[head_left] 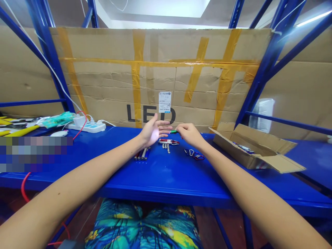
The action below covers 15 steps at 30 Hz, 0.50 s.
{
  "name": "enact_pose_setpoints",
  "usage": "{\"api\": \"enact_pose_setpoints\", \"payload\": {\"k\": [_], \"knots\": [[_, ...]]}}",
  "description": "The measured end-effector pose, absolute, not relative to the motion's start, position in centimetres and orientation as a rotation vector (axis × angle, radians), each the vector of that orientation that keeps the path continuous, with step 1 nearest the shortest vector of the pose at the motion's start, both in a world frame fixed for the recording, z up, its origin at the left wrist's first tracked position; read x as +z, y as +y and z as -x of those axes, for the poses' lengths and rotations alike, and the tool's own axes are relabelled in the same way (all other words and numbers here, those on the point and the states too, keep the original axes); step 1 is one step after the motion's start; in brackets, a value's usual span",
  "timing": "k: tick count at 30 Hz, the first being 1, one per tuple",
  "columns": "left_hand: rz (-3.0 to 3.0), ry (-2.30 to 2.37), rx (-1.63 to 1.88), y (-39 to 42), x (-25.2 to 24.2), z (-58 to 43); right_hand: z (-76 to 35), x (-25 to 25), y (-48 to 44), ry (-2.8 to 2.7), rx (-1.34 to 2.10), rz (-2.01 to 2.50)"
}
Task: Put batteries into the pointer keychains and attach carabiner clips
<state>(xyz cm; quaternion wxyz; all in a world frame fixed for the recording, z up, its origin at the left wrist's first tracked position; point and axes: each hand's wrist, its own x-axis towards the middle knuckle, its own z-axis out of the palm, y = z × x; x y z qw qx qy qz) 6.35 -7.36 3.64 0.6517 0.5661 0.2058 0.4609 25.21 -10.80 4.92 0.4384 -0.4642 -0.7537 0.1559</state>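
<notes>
Several carabiners (194,155) near right hand (190,134); likely button cells (164,146); open carton (234,152) rightward.

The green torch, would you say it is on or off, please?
Apparently on: the green torch faces a bright glow on the left hand.

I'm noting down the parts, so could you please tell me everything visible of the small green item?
The small green item is slim and rod-like, with a shiny, perhaps metallic surface and a pale tip towards the left hand. The right hand pinches its other end, hiding that part. It is held nearly level above the blue tabletop; whether it touches the left hand is unclear.
</notes>
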Motion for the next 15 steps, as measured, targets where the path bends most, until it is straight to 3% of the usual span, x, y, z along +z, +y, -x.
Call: {"api": "enact_pose_setpoints", "payload": {"k": [15], "knots": [[-1.302,0.450,1.010,-7.15,3.34,-6.27,-25.33,5.16,-11.23,-1.779,0.356,1.150]]}}
